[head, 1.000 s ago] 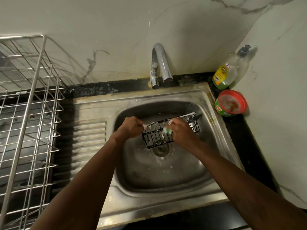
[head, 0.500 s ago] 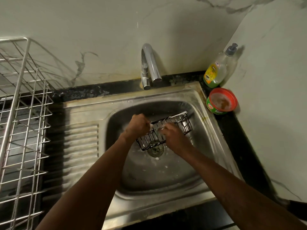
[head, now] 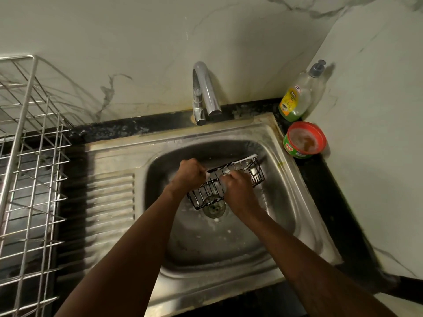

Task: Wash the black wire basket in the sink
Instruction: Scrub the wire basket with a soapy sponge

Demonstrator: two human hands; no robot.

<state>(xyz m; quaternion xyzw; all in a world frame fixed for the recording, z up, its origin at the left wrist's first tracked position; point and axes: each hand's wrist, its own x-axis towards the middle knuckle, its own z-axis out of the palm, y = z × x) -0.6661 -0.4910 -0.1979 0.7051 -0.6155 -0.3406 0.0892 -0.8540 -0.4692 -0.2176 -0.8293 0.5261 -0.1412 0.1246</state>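
Both bare forearms reach forward and converge. The left hand (head: 191,177) is fisted, gripping one end of the basket (head: 254,170). The right hand (head: 238,191), knuckles up, curls foamy fingers over its wires.

You show two bare arms and two bare hands. Your left arm (head: 128,248) looks wide down at 7 o'clock and gets thinner up near the wrist. Your right arm (head: 309,255) looks the same, starting at 5 o'clock. Your left hand (head: 190,173) has a little white soap foam by its fingers (head: 202,170). Your right hand (head: 238,193) has white foam on its fingers (head: 230,179) too.
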